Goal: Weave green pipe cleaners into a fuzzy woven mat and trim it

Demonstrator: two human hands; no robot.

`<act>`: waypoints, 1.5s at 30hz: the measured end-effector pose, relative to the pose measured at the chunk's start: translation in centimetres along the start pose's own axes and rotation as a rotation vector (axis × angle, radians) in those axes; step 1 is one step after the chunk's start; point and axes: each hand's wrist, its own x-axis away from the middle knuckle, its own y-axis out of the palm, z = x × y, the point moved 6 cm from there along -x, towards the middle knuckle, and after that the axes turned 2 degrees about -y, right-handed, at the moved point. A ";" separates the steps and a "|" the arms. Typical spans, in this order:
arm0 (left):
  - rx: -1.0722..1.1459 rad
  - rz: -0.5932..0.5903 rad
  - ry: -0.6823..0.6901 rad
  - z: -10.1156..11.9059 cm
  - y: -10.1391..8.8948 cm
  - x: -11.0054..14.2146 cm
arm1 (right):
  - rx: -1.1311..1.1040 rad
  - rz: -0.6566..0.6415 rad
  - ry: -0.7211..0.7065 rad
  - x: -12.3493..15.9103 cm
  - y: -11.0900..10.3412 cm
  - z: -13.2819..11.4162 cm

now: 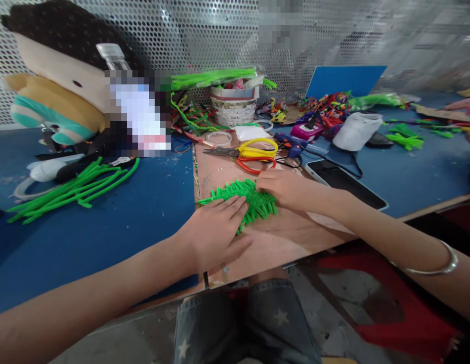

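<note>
A bristly green pipe-cleaner piece (240,197) lies on a bare wooden board (272,237) in front of me. My left hand (215,230) rests flat on its near left part, fingers stretched out and together. My right hand (284,188) sits at its far right edge with the fingers curled down onto the green bristles. A silver bangle (434,265) circles my right forearm.
Scissors with yellow and red handles (250,151) lie just beyond the green piece. Loose green pipe cleaners (73,189) lie on the blue table at left, beneath a plush doll (56,86). A phone (344,182), a blue glue gun (291,144), a tape ring (218,137) and a paper basket (233,103) stand further back.
</note>
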 end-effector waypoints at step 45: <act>0.149 0.205 0.177 1.2 -0.9 0.4 | 0.269 -0.220 -0.034 -1.6 0.5 -0.6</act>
